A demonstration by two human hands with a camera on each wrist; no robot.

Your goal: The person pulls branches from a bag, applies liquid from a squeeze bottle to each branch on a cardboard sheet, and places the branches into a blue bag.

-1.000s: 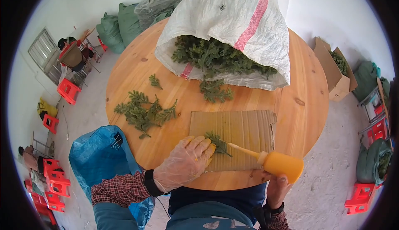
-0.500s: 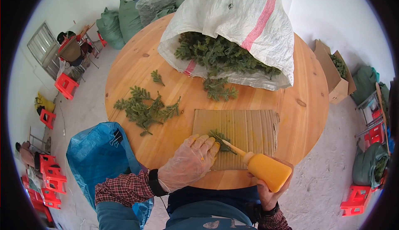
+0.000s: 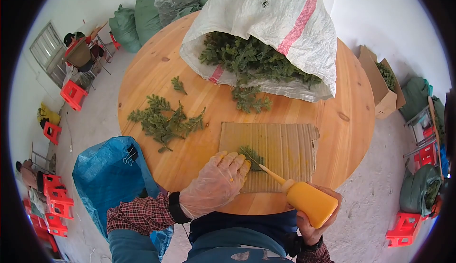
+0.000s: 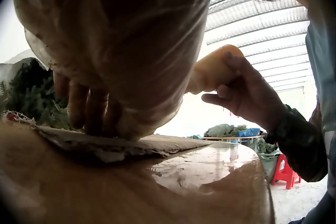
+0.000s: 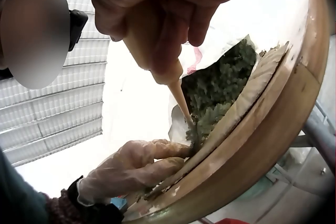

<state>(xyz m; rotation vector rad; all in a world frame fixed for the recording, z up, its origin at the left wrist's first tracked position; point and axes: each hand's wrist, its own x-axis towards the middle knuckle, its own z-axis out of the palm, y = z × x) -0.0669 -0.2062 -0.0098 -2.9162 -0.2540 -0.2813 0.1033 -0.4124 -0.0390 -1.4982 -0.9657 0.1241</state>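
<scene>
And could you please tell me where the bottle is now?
In the head view, the bottle is at lower right, held in the right hand, its nozzle angled left toward the sprig on the cardboard, beside the left hand.

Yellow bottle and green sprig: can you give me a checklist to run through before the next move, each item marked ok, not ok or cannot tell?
1. Right hand grips the yellow bottle: ok.
2. Nozzle points at the green sprig: ok.
3. Sprig lies on the cardboard sheet: ok.
4. Left hand pins the sprig: cannot tell; its fingertips are at the sprig's edge.
5. Both hands gloved: not ok; only the left wears a clear glove.
6. Liquid flowing out: cannot tell; too small to see.
</scene>
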